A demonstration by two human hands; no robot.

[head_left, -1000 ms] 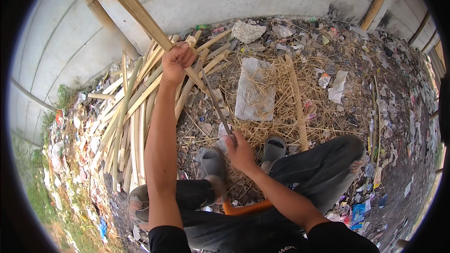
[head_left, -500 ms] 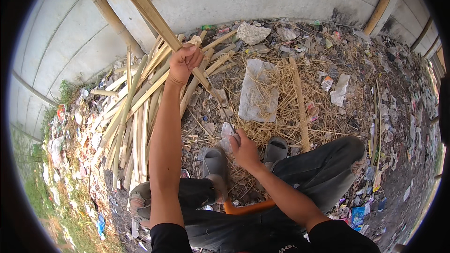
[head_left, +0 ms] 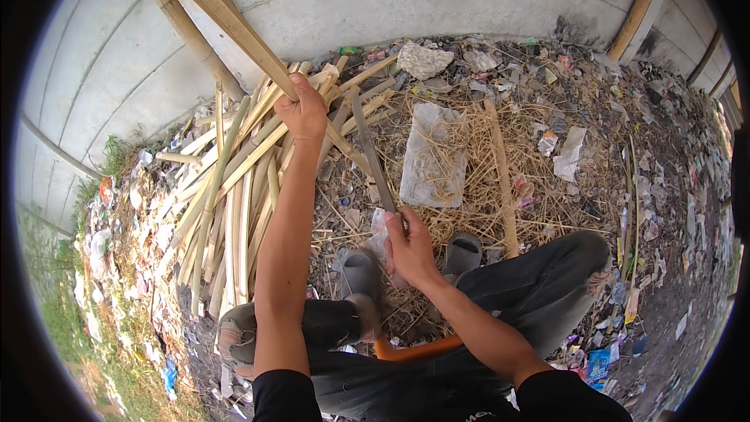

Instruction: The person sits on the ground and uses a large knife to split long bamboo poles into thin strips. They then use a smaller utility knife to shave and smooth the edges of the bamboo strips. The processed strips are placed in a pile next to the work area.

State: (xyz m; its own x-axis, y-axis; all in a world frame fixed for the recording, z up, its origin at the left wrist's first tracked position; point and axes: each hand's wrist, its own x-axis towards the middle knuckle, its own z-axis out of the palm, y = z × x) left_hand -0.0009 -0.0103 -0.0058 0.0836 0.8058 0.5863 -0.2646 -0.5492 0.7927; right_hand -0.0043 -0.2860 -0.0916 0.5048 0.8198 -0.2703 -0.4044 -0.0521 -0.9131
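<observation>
My left hand point(head_left: 303, 112) is closed around a long split bamboo strip point(head_left: 230, 23). The strip slants from the upper left, past my fist, to a lower end close to the blade. In my right hand point(head_left: 411, 248) is the handle of a long knife point(head_left: 370, 152), its dark flat blade pointing up and slightly left. A narrow gap seems to lie between blade and strip. Left of and beyond my left hand spreads a heap of split bamboo strips point(head_left: 234, 180).
A pale flat slab point(head_left: 432, 155) lies amid dry bamboo shavings point(head_left: 480, 152), beside a bamboo piece point(head_left: 501, 180). My grey sandals point(head_left: 360, 273) are in front of an orange seat edge point(head_left: 418, 348). Litter covers the ground; a concrete wall point(head_left: 437, 0) with bamboo poles point(head_left: 183, 23) stands behind.
The knife has swung upward and its blade now shows its flat side, away from the strip. My left hand has shifted slightly down, and the strip's upper part has moved left.
</observation>
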